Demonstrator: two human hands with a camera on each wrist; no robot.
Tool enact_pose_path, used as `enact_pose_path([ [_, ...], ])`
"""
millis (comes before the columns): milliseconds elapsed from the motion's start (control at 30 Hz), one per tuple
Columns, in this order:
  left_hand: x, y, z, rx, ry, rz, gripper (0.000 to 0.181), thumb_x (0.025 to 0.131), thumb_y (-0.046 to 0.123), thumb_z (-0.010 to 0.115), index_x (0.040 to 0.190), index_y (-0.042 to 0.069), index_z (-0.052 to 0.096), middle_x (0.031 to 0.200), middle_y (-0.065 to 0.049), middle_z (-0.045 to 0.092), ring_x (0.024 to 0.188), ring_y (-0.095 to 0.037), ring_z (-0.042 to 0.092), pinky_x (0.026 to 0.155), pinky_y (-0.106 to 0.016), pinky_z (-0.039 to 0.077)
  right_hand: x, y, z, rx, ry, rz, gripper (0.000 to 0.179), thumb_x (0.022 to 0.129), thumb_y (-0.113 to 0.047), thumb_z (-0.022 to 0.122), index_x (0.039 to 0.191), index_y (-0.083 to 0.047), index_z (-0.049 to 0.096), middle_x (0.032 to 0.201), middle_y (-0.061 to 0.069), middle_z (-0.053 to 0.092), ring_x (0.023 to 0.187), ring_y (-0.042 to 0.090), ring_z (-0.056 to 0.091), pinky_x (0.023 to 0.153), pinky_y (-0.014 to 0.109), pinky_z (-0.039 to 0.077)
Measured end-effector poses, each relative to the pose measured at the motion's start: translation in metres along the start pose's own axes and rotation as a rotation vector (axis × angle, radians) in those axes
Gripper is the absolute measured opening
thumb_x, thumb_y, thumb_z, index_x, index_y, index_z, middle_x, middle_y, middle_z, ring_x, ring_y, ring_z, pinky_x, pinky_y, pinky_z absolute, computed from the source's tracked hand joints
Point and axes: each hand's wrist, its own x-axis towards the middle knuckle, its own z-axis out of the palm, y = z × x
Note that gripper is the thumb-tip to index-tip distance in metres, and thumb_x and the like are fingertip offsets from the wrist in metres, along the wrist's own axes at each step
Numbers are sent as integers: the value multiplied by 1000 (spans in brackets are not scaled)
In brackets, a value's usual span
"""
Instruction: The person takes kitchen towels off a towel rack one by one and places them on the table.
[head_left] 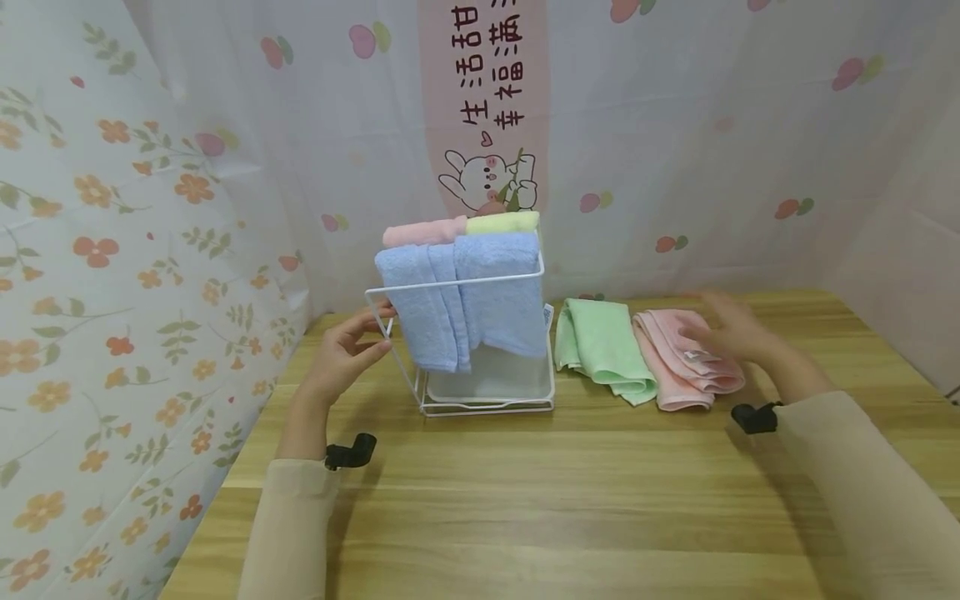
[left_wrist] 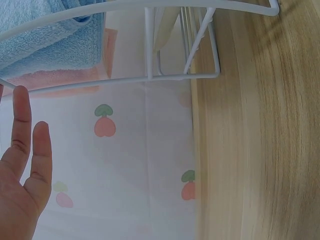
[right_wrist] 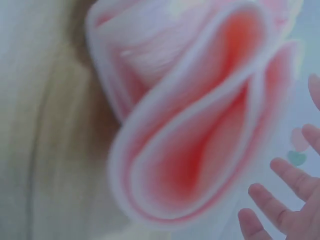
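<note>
The rack (head_left: 454,283) is being pinched, seemingly for steadiness, by the left hand (head_left: 341,357); the right hand (head_left: 738,335), empty, is being spread beside a pink towel (head_left: 686,354).

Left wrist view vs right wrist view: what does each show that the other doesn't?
Left wrist only: the left hand at the white wire rack, the blue towel hung on it, and some pink cloth behind that towel.

Right wrist only: the right hand, fingers spread, apart from the folded pink towel, whose looped edges face the camera.

Both: wood-grain tabletop, blurred in the right view, and fruit-print backdrop.
</note>
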Motion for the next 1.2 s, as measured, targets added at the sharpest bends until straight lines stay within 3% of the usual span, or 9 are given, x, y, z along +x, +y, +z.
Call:
enact_pose_path([
  [133,0,1,1,8,-3,-12,42,93,-1,63,134,-6,53,145,17,49,113,-19,53,91,-21,53,-1,-10,-3,19,72,-80,62,96,-16,65,146,6,35,147,36,36,135,59,29,103,75,27],
  [433,-1,2,1,6,-3,-12,42,94,-2,61,134,-7,52,144,17,49,115,-20,52,91,-21,52,2,-40,-5,13,142,-160,61,95,-16,67,147,-1,40,146,31,43,133,54,37,103,72,32],
  [600,-1,2,2,10,-2,-6,42,94,-1,62,134,-7,52,144,17,49,114,-14,52,91,-22,53,4,-62,-6,18,169,-193,58,94,-13,67,146,-2,43,146,28,45,128,50,43,101,68,37],
  [767,-1,1,2,13,-2,-7,42,94,-2,61,134,-7,52,145,16,48,114,-16,52,91,-21,52,6,-84,-8,49,195,-200,57,96,-14,66,148,-9,43,150,21,44,128,48,44,101,67,38],
  [967,-1,2,2,12,3,-10,42,93,-1,62,134,-6,52,145,17,48,115,-24,52,92,-21,52,13,-111,-10,70,230,-284,55,94,-10,67,146,-9,46,147,17,48,128,45,45,99,64,41],
  [1200,-1,0,2,0,4,7,42,93,-3,61,134,-6,52,143,18,50,112,-17,54,92,-20,53,18,-135,-8,91,235,-367,53,96,-11,65,145,-8,48,147,17,50,128,42,47,100,63,40],
])
